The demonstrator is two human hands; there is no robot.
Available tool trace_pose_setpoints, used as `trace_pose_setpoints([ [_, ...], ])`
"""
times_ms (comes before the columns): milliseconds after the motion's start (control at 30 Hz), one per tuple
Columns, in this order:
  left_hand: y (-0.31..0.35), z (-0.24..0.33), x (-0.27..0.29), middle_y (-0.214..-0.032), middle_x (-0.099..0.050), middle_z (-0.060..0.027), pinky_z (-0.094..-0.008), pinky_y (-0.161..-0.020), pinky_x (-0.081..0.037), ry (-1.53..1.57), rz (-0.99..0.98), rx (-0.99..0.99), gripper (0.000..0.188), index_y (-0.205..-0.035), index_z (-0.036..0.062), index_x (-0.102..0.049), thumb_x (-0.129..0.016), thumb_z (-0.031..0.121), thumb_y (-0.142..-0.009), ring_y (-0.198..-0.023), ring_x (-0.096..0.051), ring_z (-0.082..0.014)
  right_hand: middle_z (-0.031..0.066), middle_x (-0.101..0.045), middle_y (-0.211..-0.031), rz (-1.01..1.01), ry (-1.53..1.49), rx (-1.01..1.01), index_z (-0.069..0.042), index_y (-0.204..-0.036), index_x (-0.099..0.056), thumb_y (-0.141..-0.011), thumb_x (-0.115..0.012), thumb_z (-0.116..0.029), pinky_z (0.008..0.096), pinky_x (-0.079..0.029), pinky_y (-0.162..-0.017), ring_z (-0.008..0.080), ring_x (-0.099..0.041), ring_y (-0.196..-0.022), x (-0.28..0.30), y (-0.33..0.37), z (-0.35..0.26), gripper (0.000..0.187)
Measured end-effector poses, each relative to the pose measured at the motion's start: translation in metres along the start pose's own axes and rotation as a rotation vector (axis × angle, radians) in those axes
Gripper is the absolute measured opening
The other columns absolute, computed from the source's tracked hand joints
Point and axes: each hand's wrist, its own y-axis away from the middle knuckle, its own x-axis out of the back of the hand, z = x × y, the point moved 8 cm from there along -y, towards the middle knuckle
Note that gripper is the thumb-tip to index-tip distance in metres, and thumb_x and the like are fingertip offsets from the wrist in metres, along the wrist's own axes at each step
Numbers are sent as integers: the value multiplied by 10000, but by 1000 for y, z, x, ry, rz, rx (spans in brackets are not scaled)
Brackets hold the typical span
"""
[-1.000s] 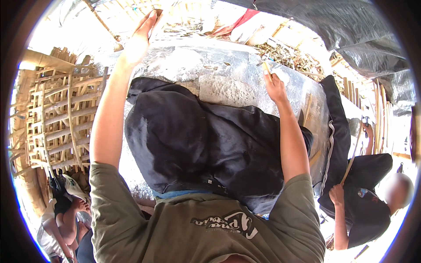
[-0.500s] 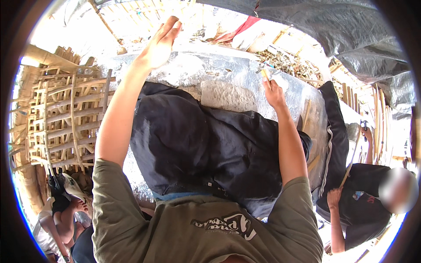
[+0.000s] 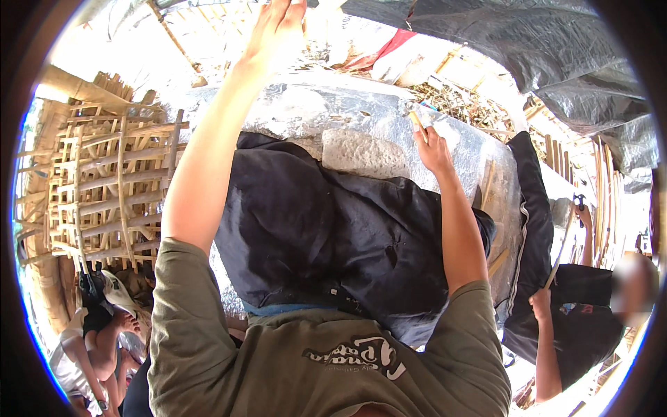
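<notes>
My left hand (image 3: pixel 279 31) is raised high at the top of the view, fingers stretched out, with nothing visible in it; its tips reach the frame's edge. Closer in, my right hand (image 3: pixel 435 149) is closed around a wooden-handled tool (image 3: pixel 417 124), whose light yellow-brown handle points up and left. The far end of the tool blends into the bright ground, so its head cannot be made out. A rough grey stone block (image 3: pixel 363 153) lies on the pale ground sheet (image 3: pixel 326 104) between my arms, just beyond my legs in black trousers (image 3: pixel 333 229).
To the left stands a woven bamboo lattice (image 3: pixel 97 187), with a seated person (image 3: pixel 104 340) below it. At right, a person in black (image 3: pixel 570 340) holds a hammer (image 3: pixel 579 200) and a long stick (image 3: pixel 559 254). Dark plastic sheeting (image 3: pixel 556 48) hangs above dry plant scraps (image 3: pixel 458 108).
My left hand has moved up and slightly right, away from the ground. My right hand keeps its place while the wooden-handled tool has tilted. The person at right has shifted slightly.
</notes>
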Motion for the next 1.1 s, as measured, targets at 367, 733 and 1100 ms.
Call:
trace_pose_setpoints([
  [367,-40,83,33,-1498,-434,-309,-438,-1176,-314,91,244,-256,569,-1445,-73,-439,-237,327,-1094,-1374,-446,-457,123,-647,-724,115,-121,300,2,-986,-540,-851,-810,-436,384,-564,-616,249,-684,-654,40,35,-78,532],
  [733,-59,153,128,-1344,-479,-458,-503,-1122,-364,46,561,-180,591,-1350,-167,-423,-289,324,-1048,-1286,-492,-539,109,-699,-929,121,-545,416,27,-1086,-548,-733,-936,-298,320,-612,-676,201,-739,-831,-15,65,-200,617],
  [1100,-46,124,123,-1267,-527,-473,-528,-1109,-370,-30,662,-119,614,-1304,-223,-413,-330,316,-1022,-1242,-507,-581,113,-690,-909,102,-995,374,23,-1072,-558,-624,-994,-262,334,-604,-799,192,-711,-826,-40,99,-267,688],
])
